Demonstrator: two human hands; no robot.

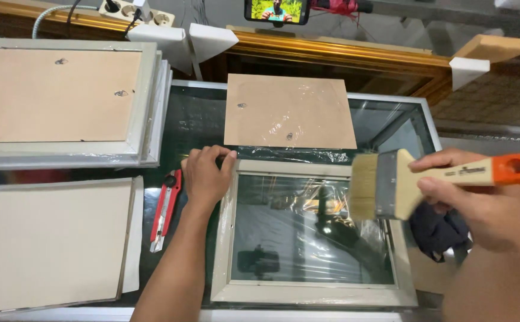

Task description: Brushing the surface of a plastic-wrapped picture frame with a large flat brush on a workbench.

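Note:
A pale grey picture frame (313, 293) lies face down on a glass table, its glass pane showing reflections. My left hand (207, 176) rests on the frame's upper left corner, fingers curled over the edge. My right hand (480, 203) grips a wide flat paintbrush (391, 185) with pale bristles, a metal ferrule and a wooden handle ending in orange. The brush hovers over the frame's upper right corner, bristles pointing left. A brown backing board (288, 112) wrapped in clear film lies just beyond the frame.
A red utility knife (165, 210) lies left of the frame. A stack of grey frames with brown backs (57, 101) sits at the far left, and pale boards (51, 238) lie below it. A dark cloth (439, 234) is under my right hand. A phone (276, 11) stands at the back.

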